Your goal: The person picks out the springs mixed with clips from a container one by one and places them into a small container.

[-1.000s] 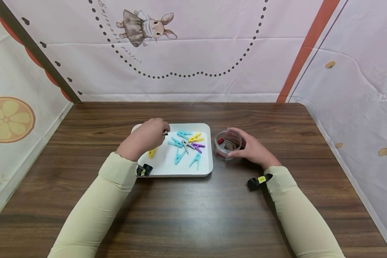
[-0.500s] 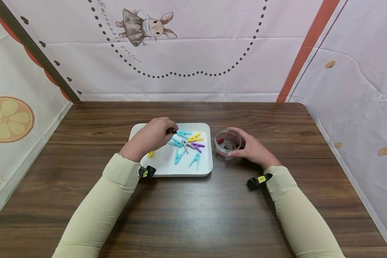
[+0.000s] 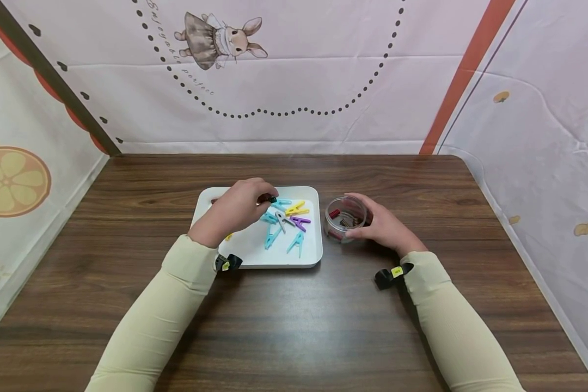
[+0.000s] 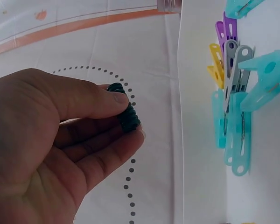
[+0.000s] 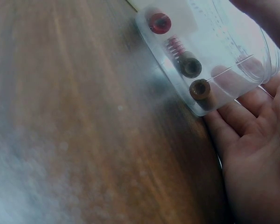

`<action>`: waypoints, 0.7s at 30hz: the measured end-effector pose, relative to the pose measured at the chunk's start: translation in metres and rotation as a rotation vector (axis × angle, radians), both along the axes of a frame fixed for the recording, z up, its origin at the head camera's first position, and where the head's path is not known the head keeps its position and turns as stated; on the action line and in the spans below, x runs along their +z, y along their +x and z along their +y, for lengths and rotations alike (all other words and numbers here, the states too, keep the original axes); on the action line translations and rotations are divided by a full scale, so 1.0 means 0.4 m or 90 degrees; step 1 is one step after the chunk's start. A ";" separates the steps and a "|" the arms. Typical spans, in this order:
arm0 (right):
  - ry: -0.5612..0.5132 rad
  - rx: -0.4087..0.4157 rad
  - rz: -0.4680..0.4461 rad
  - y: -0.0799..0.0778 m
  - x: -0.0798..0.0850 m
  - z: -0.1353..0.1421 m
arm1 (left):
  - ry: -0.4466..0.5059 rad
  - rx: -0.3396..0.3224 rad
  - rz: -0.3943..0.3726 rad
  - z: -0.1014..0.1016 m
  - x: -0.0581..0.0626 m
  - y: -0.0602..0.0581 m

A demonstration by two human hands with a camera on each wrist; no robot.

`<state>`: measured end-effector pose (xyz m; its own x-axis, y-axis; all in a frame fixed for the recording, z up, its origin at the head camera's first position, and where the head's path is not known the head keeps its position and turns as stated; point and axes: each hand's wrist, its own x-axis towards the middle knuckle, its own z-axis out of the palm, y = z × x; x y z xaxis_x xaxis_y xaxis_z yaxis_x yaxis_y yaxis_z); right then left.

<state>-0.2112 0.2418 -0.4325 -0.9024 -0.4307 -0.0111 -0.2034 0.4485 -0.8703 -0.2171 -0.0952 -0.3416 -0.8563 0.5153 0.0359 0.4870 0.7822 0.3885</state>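
Note:
In the left wrist view, my left hand (image 4: 60, 135) pinches a dark green coil spring (image 4: 130, 117) between thumb and fingertips. The head view has this left hand (image 3: 240, 209) over the white tray (image 3: 255, 256), hiding part of it. Several clothespins lie to its right: light blue (image 3: 296, 243), yellow (image 3: 297, 209), purple (image 3: 301, 222) and grey (image 3: 281, 220). My right hand (image 3: 384, 226) grips the side of a clear round jar (image 3: 341, 230) standing right of the tray. Inside the jar are several springs, including a red spring (image 5: 160, 23) and a brown spring (image 5: 200, 89).
A small reddish-brown thing (image 3: 213, 201) lies at the tray's far left, partly behind the left hand. The wooden table (image 3: 294, 326) runs back to a printed cloth wall (image 3: 294, 81). Cloth also rises along both sides.
My left hand has moved right over the tray with the spring, toward the clothespins. The reddish-brown thing at the far left has come into view. The right hand and jar stay put.

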 end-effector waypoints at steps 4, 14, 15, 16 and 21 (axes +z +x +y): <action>-0.001 0.002 -0.001 -0.001 -0.001 0.000 | 0.018 -0.006 0.009 0.004 -0.002 0.003; 0.011 0.010 0.001 -0.003 -0.001 0.002 | 0.058 -0.018 0.016 0.017 -0.006 0.005; 0.011 0.008 0.000 -0.003 -0.002 0.002 | 0.063 -0.017 0.016 0.018 -0.007 0.006; 0.011 0.009 0.001 -0.003 -0.002 0.002 | 0.067 -0.017 0.015 0.020 -0.008 0.007; 0.014 0.006 0.001 -0.001 -0.001 0.002 | 0.087 -0.013 0.016 0.029 -0.014 0.010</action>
<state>-0.2115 0.2425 -0.4327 -0.8984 -0.4387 -0.0197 -0.2084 0.4653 -0.8603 -0.2132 -0.0835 -0.3473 -0.8434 0.5216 0.1289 0.5137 0.7125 0.4780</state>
